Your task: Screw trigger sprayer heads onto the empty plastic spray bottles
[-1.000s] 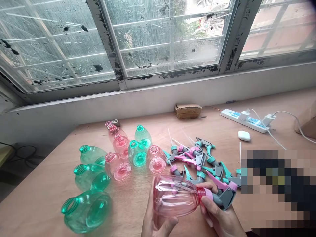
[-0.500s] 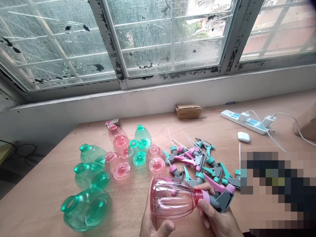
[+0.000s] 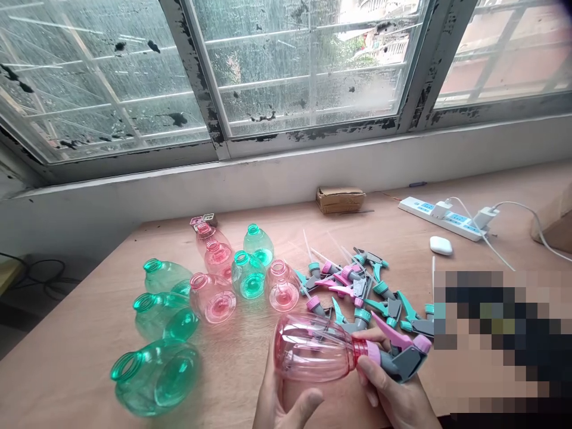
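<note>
A clear pink spray bottle (image 3: pixel 313 354) lies sideways in the air between my hands, its base to the left. On its neck sits a trigger spray head (image 3: pixel 404 357) with a pink collar, pink trigger and grey body. My left hand (image 3: pixel 283 402) supports the bottle's base end from behind and below, thumb held away from it. The thumb and fingers of my right hand (image 3: pixel 395 390) pinch the collar at the neck. Beyond them lies a pile of loose spray heads (image 3: pixel 353 283) in pink, teal and grey, with thin tubes.
Several green bottles (image 3: pixel 154 378) and pink bottles (image 3: pixel 212 298) without heads stand on the left of the wooden table (image 3: pixel 236 381). Farther back are a cardboard box (image 3: pixel 340 201), a power strip (image 3: pixel 442 219) with cables and a white case (image 3: pixel 441 245). A blurred patch covers the lower right.
The bottle has shifted slightly, its base end a little higher and its spray head slightly to the right. My left thumb has moved up and to the right.
</note>
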Available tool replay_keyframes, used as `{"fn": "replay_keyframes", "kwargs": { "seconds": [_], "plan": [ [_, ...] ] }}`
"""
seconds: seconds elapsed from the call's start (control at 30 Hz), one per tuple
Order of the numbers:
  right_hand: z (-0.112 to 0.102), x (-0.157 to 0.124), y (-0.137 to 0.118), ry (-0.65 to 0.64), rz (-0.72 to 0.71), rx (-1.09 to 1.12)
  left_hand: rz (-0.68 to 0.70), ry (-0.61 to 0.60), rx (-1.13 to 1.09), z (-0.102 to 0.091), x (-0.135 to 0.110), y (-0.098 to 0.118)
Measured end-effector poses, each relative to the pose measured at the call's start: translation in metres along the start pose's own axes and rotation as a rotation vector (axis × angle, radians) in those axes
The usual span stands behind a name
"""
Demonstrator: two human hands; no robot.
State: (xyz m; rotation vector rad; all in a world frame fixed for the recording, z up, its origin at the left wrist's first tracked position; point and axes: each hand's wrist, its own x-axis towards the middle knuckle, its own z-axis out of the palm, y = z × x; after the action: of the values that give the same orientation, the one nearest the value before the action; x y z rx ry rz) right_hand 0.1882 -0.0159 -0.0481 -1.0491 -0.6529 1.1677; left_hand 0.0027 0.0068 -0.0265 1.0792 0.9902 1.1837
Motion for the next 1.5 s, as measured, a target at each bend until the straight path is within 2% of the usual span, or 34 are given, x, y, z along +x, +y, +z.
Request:
{"fn": "replay_keyframes", "kwargs": {
  "seconds": [0.17, 0.37, 0.57, 0.7, 0.8, 1.1, 1.23, 1.33, 1.5],
  "plan": [
    [0.001, -0.001, 0.001, 0.005, -0.004, -0.024, -0.022, 0.013, -0.043, -0.002, 0.004, 0.004],
    [0.001, 0.002, 0.003, 0.033, -0.02, 0.013, -0.011, 0.075, -0.03, -0.003, 0.005, -0.009],
    [0.0, 0.0, 0.003, 0.022, -0.02, -0.058, -0.008, 0.103, -0.037, -0.006, 0.0, -0.02],
    [0.0, -0.002, 0.003, 0.048, -0.024, -0.127, -0.075, 0.062, -0.064, -0.008, 0.001, -0.01],
    [-0.001, -0.002, 0.004, 0.061, -0.035, -0.151, -0.079, 0.097, -0.056, -0.006, 0.003, -0.002],
    [0.0, 0.001, -0.001, -0.012, -0.014, 0.018, -0.026, 0.103, -0.027, -0.008, -0.001, -0.019],
    [0.0, 0.0, 0.001, -0.022, -0.005, -0.023, -0.02, 0.064, -0.115, -0.008, -0.001, -0.011],
    [-0.001, -0.001, 0.004, -0.017, 0.0, -0.047, -0.067, 0.029, -0.169, -0.007, 0.003, 0.001],
    [-0.002, 0.0, 0.003, -0.038, -0.004, -0.009, -0.059, 0.093, -0.115, -0.004, 0.002, 0.003]
  ]
}}
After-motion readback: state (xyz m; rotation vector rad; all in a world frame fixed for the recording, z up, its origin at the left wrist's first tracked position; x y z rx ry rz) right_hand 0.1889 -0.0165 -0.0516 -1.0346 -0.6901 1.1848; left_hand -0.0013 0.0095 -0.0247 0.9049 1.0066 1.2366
